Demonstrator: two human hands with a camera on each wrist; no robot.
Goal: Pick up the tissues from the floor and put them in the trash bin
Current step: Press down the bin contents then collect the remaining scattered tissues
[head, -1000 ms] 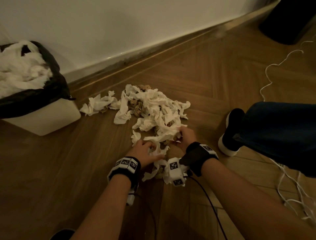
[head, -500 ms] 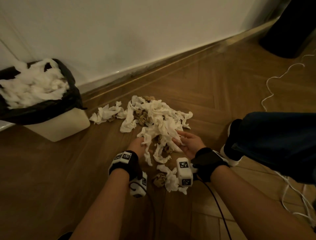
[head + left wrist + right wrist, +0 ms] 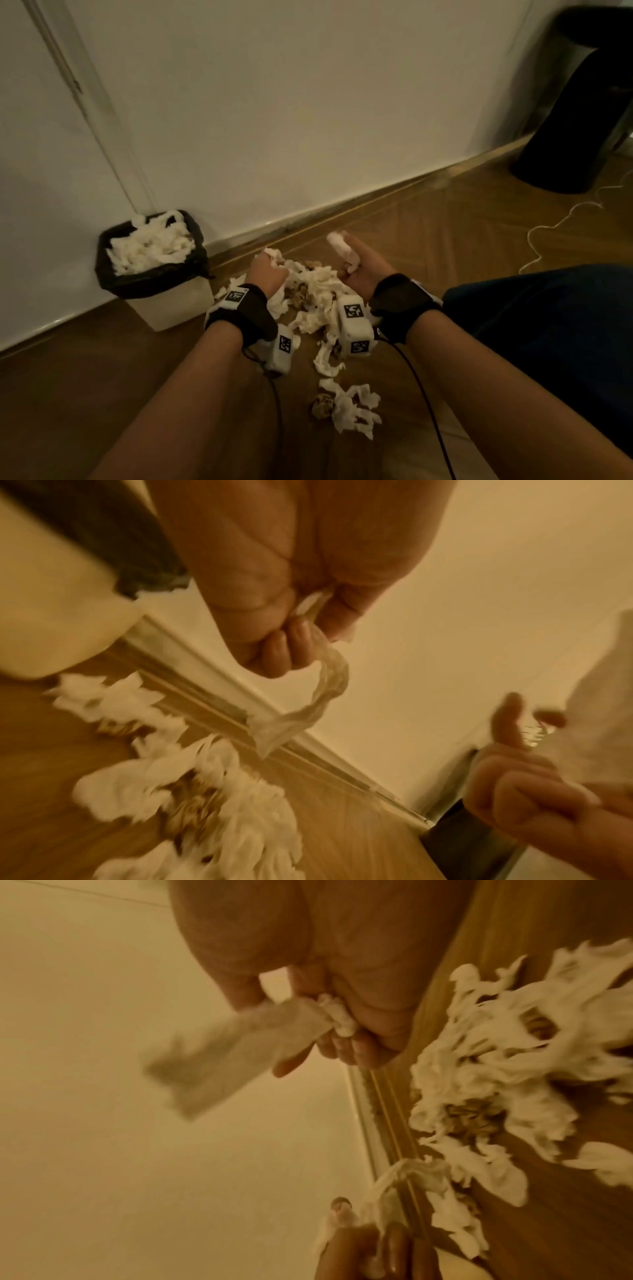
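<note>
A pile of crumpled white tissues (image 3: 315,291) lies on the wooden floor, with a smaller clump (image 3: 352,407) nearer me. My left hand (image 3: 267,270) is raised above the pile, fingers curled round a tissue strip (image 3: 329,693) that dangles from the fist. My right hand (image 3: 359,270) is also lifted and grips a white tissue (image 3: 340,248) that sticks up past the fingers; in the right wrist view the tissue (image 3: 240,1047) hangs from the curled fingers. The trash bin (image 3: 171,308), white with a black liner, stands to the left by the wall, heaped with tissues.
A white wall and skirting board (image 3: 376,195) run behind the pile. A black object (image 3: 575,113) stands at the far right. A white cable (image 3: 561,226) snakes over the floor on the right. My dark trouser leg (image 3: 548,335) fills the right side.
Both hands have lifted off the floor pile, each carrying tissue upward. The head view has tilted up, so the bin appears farther right and lower.
</note>
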